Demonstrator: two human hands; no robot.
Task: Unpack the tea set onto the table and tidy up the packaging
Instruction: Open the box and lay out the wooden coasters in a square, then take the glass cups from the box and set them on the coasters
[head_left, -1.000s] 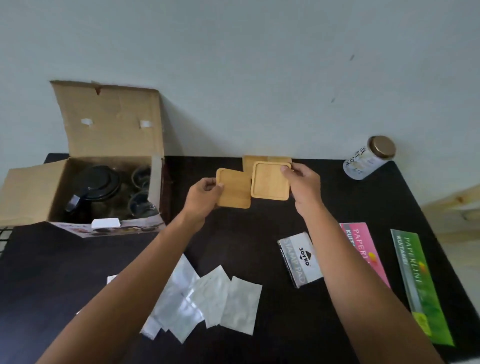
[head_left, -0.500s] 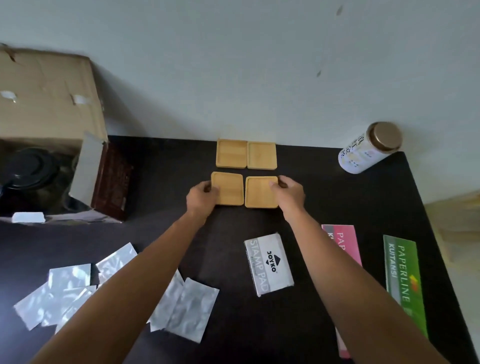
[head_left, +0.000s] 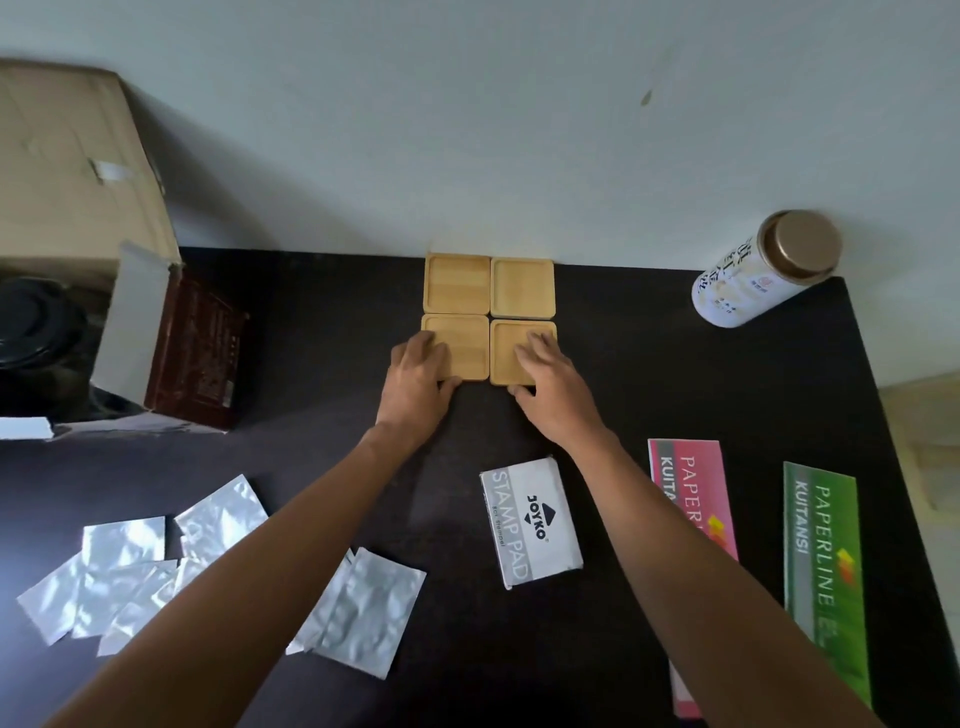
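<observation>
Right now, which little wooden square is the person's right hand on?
Find the black table, then the four wooden squares by the wall. The one under the right hand is the near right coaster; its near left neighbour lies under the left hand.

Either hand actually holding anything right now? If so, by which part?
Nothing is lifted. The left hand lies flat on the near-left coaster, fingers on its left edge; the right hand lies on the near-right coaster, thumb at its near edge. Both coasters lie on the table.

Two bare forearms, no sleeves visible
</observation>
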